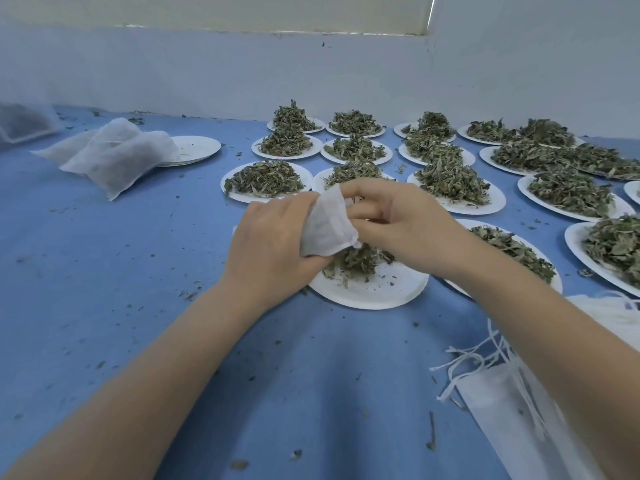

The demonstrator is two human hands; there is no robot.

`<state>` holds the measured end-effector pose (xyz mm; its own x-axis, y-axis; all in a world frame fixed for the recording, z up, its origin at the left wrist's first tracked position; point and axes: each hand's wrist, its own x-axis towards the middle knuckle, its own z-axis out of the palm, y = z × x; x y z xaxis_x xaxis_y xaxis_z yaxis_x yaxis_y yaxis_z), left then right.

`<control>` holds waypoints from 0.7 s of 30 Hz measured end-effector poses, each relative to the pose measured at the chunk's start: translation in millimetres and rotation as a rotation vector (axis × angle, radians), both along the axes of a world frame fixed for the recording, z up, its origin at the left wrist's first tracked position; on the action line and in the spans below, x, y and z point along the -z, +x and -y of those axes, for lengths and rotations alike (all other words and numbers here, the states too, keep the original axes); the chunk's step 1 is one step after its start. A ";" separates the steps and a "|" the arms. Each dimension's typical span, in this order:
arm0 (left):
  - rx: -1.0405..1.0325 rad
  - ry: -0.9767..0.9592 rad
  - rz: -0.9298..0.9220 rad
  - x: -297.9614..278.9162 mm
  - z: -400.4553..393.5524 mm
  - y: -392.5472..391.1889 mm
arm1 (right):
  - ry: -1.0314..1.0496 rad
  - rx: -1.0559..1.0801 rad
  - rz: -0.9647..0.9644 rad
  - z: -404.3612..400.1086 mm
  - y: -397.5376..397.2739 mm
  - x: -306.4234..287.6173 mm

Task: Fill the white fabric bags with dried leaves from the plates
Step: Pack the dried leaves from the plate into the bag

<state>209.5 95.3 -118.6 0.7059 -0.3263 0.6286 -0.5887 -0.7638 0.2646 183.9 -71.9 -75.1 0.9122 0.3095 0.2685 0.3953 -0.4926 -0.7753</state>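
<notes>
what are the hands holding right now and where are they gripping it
Both hands hold one white fabric bag: the left hand grips its left side, the right hand pinches its right edge.

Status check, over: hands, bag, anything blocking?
Left hand grips white bag; right hand pinches its mouth. Bag held over near plate, leaves still on it. Nothing blocking.

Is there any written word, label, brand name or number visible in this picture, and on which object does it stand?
None: no text can be read anywhere.
The paper plates, the white fabric bag held in both hands, the filled bags at the left, the empty bags at the right and the blue cloth are all plain and unprinted.
</notes>
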 end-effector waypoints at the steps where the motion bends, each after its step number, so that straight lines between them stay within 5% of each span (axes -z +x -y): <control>1: -0.014 -0.017 -0.003 0.3 -1.4 0.8 | 0.003 0.002 0.000 2.4 0.1 -2.2; 5: -0.065 -0.130 -0.024 -2.7 -4.5 1.3 | 0.104 0.117 0.057 12.0 3.8 -5.8; 11: -0.072 -0.275 -0.078 -2.4 -3.3 2.2 | 0.164 0.022 -0.159 9.2 4.2 5.1; 21: -0.036 -0.077 -0.004 0.4 -4.8 2.1 | 0.355 0.151 0.114 9.2 7.5 -0.7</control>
<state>211.6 100.1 -119.0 0.7187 -0.2515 0.6482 -0.5603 -0.7616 0.3257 191.4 -81.2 -74.5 0.8984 0.0438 0.4371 0.4325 -0.2615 -0.8629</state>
